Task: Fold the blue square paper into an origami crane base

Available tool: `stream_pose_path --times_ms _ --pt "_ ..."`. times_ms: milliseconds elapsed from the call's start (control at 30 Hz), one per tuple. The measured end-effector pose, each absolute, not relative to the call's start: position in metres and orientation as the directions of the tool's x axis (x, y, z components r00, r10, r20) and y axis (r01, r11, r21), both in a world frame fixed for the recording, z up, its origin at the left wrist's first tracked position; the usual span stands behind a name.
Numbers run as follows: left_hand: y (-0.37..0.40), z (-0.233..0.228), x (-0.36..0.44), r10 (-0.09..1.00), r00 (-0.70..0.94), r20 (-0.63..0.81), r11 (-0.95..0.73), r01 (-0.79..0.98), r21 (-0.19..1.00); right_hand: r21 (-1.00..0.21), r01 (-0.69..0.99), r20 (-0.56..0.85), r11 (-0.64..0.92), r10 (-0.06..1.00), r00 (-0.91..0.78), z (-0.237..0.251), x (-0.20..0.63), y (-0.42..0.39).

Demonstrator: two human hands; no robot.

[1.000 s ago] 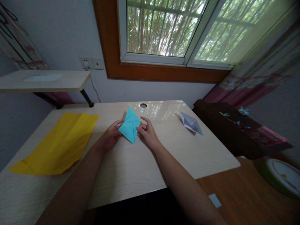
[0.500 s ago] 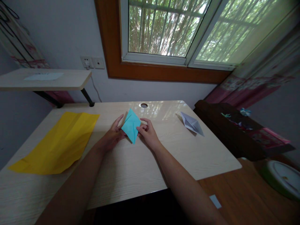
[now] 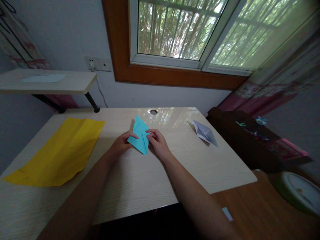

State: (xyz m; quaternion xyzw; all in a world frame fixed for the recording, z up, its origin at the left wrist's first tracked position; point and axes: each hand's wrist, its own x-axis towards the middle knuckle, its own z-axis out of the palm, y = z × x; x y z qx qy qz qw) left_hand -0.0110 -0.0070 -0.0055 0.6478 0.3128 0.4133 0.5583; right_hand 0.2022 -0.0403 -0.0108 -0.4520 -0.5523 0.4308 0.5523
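Note:
A folded turquoise paper (image 3: 139, 134), kite-shaped with a point toward me, lies on the light wooden desk (image 3: 140, 173). My left hand (image 3: 121, 143) rests on its left edge, fingertips pressing on the paper. At the paper's right edge, my right hand (image 3: 157, 142) pinches it with bent fingers. Both hands hold the paper near the desk's middle.
A large yellow sheet (image 3: 58, 151) lies on the desk's left. A grey folded paper shape (image 3: 205, 132) sits at the right. A cable hole (image 3: 153, 112) is at the desk's back edge. A shelf (image 3: 45, 81) hangs at left; a dark cabinet (image 3: 252, 140) stands at right.
My left hand's fingers, lifted and spread half a second ago, have come down onto the paper's left edge. The turquoise paper now lies flatter against the desk.

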Motion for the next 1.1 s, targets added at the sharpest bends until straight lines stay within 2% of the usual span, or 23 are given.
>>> stream_pose_path --times_ms 133,300,400,600,767,833,1000,1100 --pt "-0.008 -0.002 -0.010 0.846 0.482 0.227 -0.281 0.041 0.959 -0.962 0.103 0.257 0.253 0.966 0.024 -0.010 0.204 -0.043" --pt "-0.008 -0.001 -0.009 0.838 0.469 0.279 -0.331 0.031 0.943 -0.940 0.172 0.301 0.295 0.954 0.010 -0.007 0.204 -0.047" --pt "-0.008 -0.002 -0.011 0.844 0.473 0.253 -0.270 -0.033 0.962 -0.932 0.178 0.320 0.315 0.948 0.000 -0.007 0.204 -0.048" --pt "-0.010 -0.002 -0.013 0.848 0.512 0.141 -0.044 -0.197 0.979 -0.933 0.182 0.316 0.311 0.949 -0.006 -0.008 0.203 -0.048" --pt "-0.012 -0.001 -0.011 0.850 0.522 0.068 0.069 -0.239 0.969 -0.929 0.203 0.305 0.308 0.951 -0.047 -0.007 0.202 -0.049" --pt "-0.011 -0.003 -0.010 0.850 0.517 0.096 0.050 -0.261 0.964 -0.921 0.217 0.315 0.323 0.946 -0.072 -0.006 0.202 -0.050" --pt "-0.006 -0.010 -0.008 0.819 0.517 0.248 -0.129 -0.254 0.958 -0.912 0.242 0.331 0.330 0.943 -0.042 -0.004 0.203 -0.049" --pt "-0.006 -0.011 -0.010 0.803 0.542 0.247 -0.141 -0.230 0.963 -0.923 0.216 0.321 0.319 0.947 -0.026 -0.003 0.205 -0.049"
